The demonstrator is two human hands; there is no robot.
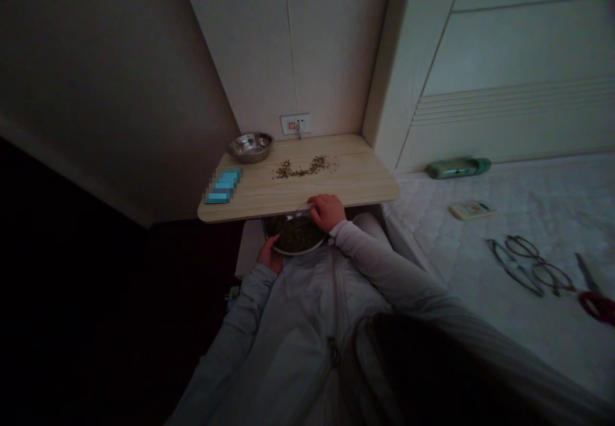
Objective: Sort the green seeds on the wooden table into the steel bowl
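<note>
A metal bowl (pixel 302 251) with a dark mass of small greenish grains in it is held at my lap, just under the table's front edge. My left hand (pixel 270 256) grips its left rim, thumb on top. Over the bowl's right side, at the table edge, is my right hand (pixel 327 212), its fingers bent and pressed together; anything inside them is hidden. Small greenish-brown grains (pixel 300 171) lie scattered in a curved band on the wooden table (pixel 355 182), beyond my right hand.
A second metal bowl (pixel 250 148) stands at the table's back left, behind a lit phone (pixel 223 186). A wall socket (pixel 295 123) holds a plug. On the bed at right lie a green case (pixel 459 168), a remote (pixel 471 210), glasses (pixel 541 262) and red-handled scissors (pixel 596 301).
</note>
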